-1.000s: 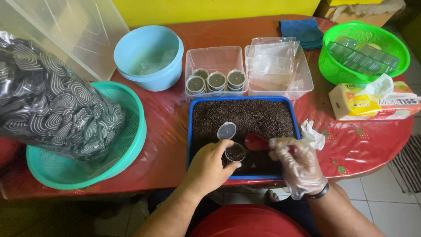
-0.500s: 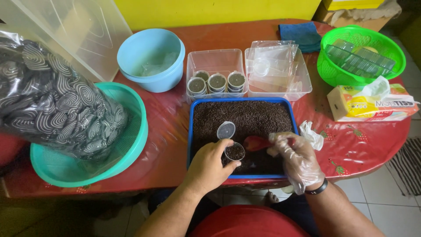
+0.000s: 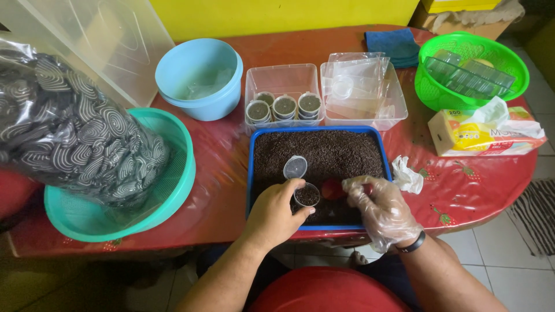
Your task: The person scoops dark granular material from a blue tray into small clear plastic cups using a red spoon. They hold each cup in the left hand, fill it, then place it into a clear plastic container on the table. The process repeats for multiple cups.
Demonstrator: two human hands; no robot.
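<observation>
A blue tray [image 3: 250,173] full of dark brown granules lies in front of me on the red table. My left hand [image 3: 274,211] grips a small clear cup [image 3: 306,195] with its hinged lid [image 3: 295,167] flipped up; the cup holds dark granules and sits over the tray's near part. My right hand [image 3: 378,205], in a thin clear plastic glove, holds a red scoop [image 3: 332,189] right beside the cup's rim.
Behind the tray stand a clear box [image 3: 283,78] with filled small cups [image 3: 284,106] and another clear box [image 3: 393,110] of empty ones. A blue bowl [image 3: 199,78], a teal basket [image 3: 173,190] holding a bagged dark bundle [image 3: 75,144], a green basket [image 3: 471,69], a tissue pack [image 3: 483,134] and crumpled tissue [image 3: 406,176] surround it.
My right hand has brought the red scoop left, up against the cup. The left hand and cup have stayed put.
</observation>
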